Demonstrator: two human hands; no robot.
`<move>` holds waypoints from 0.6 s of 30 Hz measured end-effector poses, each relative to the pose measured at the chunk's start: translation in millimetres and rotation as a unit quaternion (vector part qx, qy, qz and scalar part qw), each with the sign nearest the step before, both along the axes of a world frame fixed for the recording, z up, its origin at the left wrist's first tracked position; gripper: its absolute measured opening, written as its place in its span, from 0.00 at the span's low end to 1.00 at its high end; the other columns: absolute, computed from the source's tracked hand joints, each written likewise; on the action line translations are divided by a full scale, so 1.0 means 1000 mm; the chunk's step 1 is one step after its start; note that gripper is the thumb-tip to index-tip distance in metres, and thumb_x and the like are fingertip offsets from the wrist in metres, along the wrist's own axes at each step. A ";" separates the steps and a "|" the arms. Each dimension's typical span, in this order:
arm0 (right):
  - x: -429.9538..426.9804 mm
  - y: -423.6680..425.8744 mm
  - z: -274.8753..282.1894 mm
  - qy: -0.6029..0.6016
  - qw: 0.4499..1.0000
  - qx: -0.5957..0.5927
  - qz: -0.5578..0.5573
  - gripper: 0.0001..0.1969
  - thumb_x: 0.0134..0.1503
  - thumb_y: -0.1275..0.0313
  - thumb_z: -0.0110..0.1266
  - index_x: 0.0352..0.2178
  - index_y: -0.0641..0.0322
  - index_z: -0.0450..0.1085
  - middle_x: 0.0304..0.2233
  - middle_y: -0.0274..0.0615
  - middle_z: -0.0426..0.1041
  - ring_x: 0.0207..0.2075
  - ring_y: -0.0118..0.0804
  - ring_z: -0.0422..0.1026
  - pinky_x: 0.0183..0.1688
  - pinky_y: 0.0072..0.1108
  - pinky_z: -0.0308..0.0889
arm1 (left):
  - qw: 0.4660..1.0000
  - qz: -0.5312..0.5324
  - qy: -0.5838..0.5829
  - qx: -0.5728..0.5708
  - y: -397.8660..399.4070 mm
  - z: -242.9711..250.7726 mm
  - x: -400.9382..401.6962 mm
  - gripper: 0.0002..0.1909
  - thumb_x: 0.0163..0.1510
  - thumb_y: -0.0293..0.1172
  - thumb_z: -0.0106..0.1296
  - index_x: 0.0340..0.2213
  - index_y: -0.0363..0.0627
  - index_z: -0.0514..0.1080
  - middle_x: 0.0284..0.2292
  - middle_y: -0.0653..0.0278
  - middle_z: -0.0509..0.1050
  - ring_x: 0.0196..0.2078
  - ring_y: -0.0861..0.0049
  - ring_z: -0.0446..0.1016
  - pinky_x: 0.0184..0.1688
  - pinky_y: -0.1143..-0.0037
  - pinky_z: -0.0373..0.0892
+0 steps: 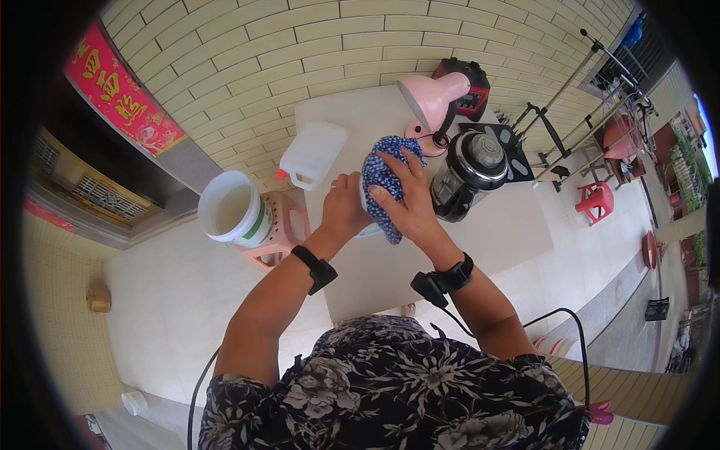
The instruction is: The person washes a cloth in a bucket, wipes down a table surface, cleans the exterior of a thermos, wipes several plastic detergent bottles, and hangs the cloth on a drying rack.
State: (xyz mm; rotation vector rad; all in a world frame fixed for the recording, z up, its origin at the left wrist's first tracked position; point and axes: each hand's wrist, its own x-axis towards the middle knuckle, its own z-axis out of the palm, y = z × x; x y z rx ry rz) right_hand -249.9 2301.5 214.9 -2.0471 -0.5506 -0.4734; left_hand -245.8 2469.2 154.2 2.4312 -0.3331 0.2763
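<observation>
Before me stands a white table (360, 287). Above it, my right hand (409, 202) presses a blue patterned cloth (384, 169) against a whitish object, mostly hidden under it. My left hand (344, 209) grips that object from the left; its kind cannot be made out. Just right of my right hand is a glass-and-black blender jug (471, 174) with a lid. Behind the cloth stands a pink desk lamp (430, 101). A translucent plastic jerrycan (316, 152) with a red cap lies to the left of my hands.
A red and black appliance base (472, 101) stands by the brick wall, near a black patterned panel (509, 147). Left of the table, a white bucket (229, 209) rests on a pink plastic stool (292, 219). Metal racks (568, 132) and a red stool (596, 203) are at the right.
</observation>
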 end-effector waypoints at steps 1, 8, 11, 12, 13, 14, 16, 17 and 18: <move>0.004 0.006 0.002 -0.028 0.998 -0.052 -0.012 0.28 0.49 0.61 0.59 0.49 0.65 0.62 0.54 0.60 0.54 0.55 0.54 0.57 0.55 0.33 0.56 | 0.999 -0.007 -0.029 -0.042 -0.005 -0.001 0.000 0.43 0.31 0.29 0.66 0.50 0.37 0.57 0.40 0.50 0.65 0.43 0.49 0.67 0.42 0.62 0.68; 0.017 -0.006 -0.063 -0.044 0.994 0.078 -0.055 0.27 0.51 0.65 0.54 0.52 0.63 0.60 0.45 0.54 0.63 0.46 0.53 0.63 0.51 0.34 0.58 | 0.999 -0.025 0.011 -0.030 -0.004 -0.007 0.004 0.37 0.35 0.18 0.57 0.49 0.36 0.56 0.43 0.45 0.66 0.46 0.49 0.67 0.44 0.63 0.67; 0.016 -0.007 -0.105 -0.072 0.989 0.022 -0.128 0.28 0.50 0.70 0.53 0.54 0.58 0.58 0.47 0.55 0.61 0.49 0.55 0.61 0.53 0.33 0.57 | 0.999 -0.026 0.035 -0.006 -0.002 -0.006 0.009 0.40 0.35 0.26 0.63 0.50 0.38 0.56 0.44 0.46 0.66 0.47 0.50 0.67 0.45 0.64 0.67; 0.012 -0.005 -0.118 0.003 0.988 0.096 -0.124 0.29 0.52 0.71 0.51 0.56 0.59 0.54 0.49 0.56 0.59 0.51 0.56 0.60 0.54 0.34 0.55 | 0.999 -0.006 0.047 -0.020 -0.002 0.001 0.007 0.42 0.34 0.30 0.65 0.50 0.39 0.56 0.44 0.46 0.66 0.47 0.51 0.67 0.46 0.64 0.67; 0.009 -0.007 -0.134 0.074 0.975 0.169 -0.123 0.30 0.54 0.72 0.48 0.58 0.59 0.51 0.52 0.57 0.57 0.53 0.56 0.59 0.56 0.34 0.54 | 0.998 0.009 0.058 -0.036 -0.006 0.005 0.007 0.44 0.32 0.35 0.67 0.50 0.39 0.55 0.45 0.46 0.66 0.48 0.51 0.67 0.46 0.64 0.67; 0.005 -0.006 -0.154 0.090 0.975 0.136 -0.153 0.30 0.57 0.72 0.45 0.60 0.62 0.45 0.56 0.58 0.54 0.56 0.57 0.56 0.58 0.34 0.51 | 0.998 0.011 0.059 -0.025 -0.009 0.006 0.008 0.46 0.31 0.39 0.68 0.50 0.39 0.56 0.46 0.46 0.66 0.48 0.52 0.68 0.48 0.65 0.66; 0.000 -0.004 -0.177 0.125 0.966 0.168 -0.155 0.30 0.57 0.72 0.44 0.60 0.64 0.45 0.56 0.58 0.53 0.57 0.57 0.55 0.59 0.34 0.51 | 0.999 0.013 0.044 -0.004 -0.011 0.004 0.005 0.45 0.32 0.39 0.68 0.50 0.39 0.56 0.46 0.47 0.66 0.47 0.52 0.68 0.47 0.65 0.66; -0.002 -0.008 -0.185 0.157 0.957 0.191 -0.152 0.30 0.57 0.71 0.44 0.60 0.65 0.45 0.57 0.58 0.52 0.58 0.57 0.54 0.59 0.33 0.51 | 0.999 0.019 0.028 0.007 -0.015 0.003 0.006 0.45 0.32 0.39 0.67 0.50 0.39 0.56 0.46 0.47 0.66 0.47 0.52 0.68 0.47 0.65 0.66; 0.000 -0.010 -0.184 0.138 0.963 0.169 -0.158 0.29 0.57 0.71 0.45 0.59 0.64 0.47 0.54 0.59 0.55 0.55 0.57 0.57 0.57 0.34 0.54 | 0.999 0.010 0.031 0.016 -0.015 0.004 0.008 0.45 0.32 0.39 0.67 0.50 0.39 0.56 0.46 0.47 0.66 0.47 0.52 0.68 0.47 0.65 0.66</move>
